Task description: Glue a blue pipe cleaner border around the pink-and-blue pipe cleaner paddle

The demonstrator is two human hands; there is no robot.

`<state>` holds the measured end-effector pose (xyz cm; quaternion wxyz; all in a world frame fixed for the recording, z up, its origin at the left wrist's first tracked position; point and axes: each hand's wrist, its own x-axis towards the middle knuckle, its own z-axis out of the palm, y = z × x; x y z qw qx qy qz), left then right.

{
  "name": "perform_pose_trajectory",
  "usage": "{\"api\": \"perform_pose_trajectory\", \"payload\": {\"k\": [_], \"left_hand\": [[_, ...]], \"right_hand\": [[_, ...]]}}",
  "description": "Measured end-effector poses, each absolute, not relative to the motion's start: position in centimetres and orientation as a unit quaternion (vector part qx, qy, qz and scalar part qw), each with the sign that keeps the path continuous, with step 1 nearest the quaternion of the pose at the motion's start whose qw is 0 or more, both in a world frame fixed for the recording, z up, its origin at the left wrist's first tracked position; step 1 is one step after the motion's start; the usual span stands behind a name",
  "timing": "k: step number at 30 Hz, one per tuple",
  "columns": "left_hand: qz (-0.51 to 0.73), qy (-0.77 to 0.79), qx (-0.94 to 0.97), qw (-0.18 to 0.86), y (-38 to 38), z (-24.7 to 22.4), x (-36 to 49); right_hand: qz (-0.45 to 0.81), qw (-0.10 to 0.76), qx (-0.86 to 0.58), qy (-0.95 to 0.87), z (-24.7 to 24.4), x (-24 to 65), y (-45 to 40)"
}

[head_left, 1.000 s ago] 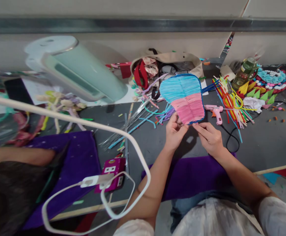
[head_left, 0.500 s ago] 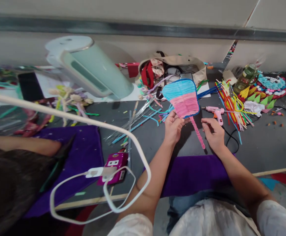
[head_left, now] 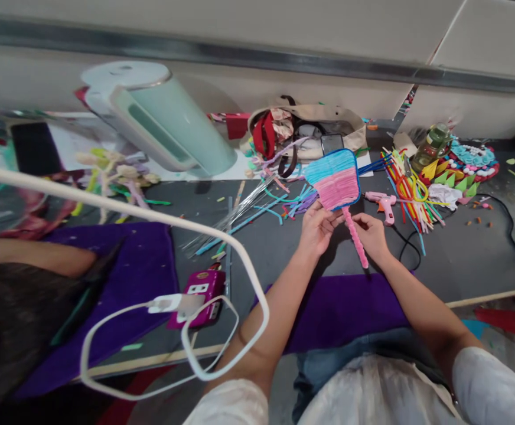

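A flat hand-fan shape made of pipe cleaners (head_left: 335, 180) is held up over the table, blue at the top, pink below and edged in dark blue. Its twisted pink handle (head_left: 357, 245) slants down to the right. My left hand (head_left: 317, 230) grips the lower edge where the handle joins, fingers partly behind it. From the right, my right hand (head_left: 371, 236) pinches the upper handle with thumb and fingertips. Close by on the right lies a pink glue gun (head_left: 382, 203), beside a bundle of colourful pipe cleaners (head_left: 410, 192).
A pale green fan-like appliance (head_left: 178, 124) stands at the back left. A white cable (head_left: 253, 265) loops across the near left from a magenta power socket (head_left: 204, 292). Behind the work are a canvas bag (head_left: 350, 127) and a green bottle (head_left: 432, 144). Another person's arm (head_left: 31, 257) rests at left.
My right hand has moved left from beside the handle and now touches it. The fan shape is turned slightly, still in my left hand. The view has shifted a little.
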<state>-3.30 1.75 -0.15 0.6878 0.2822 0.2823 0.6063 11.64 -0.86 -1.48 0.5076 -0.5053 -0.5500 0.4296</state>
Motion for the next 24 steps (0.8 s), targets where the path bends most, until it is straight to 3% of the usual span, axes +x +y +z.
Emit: {"api": "perform_pose_trajectory", "payload": {"k": [9,13,18,24], "left_hand": [[0.620,0.268,0.265,0.688,2.5,-0.5,-4.0],[0.634,0.265,0.273,0.674,2.9,-0.4,-4.4],[0.640,0.266,0.282,0.663,3.3,-0.5,-5.0],[0.643,0.277,0.283,0.656,3.7,-1.0,-5.5]], "right_hand": [[0.352,0.595,-0.500,-0.522,-1.1,13.3,-0.9],[0.324,0.569,-0.494,-0.572,-1.3,13.0,-1.2],[0.283,0.471,-0.470,-0.691,-1.9,12.2,-2.0],[0.211,0.488,-0.538,-0.654,-2.9,13.3,-1.4]]}}
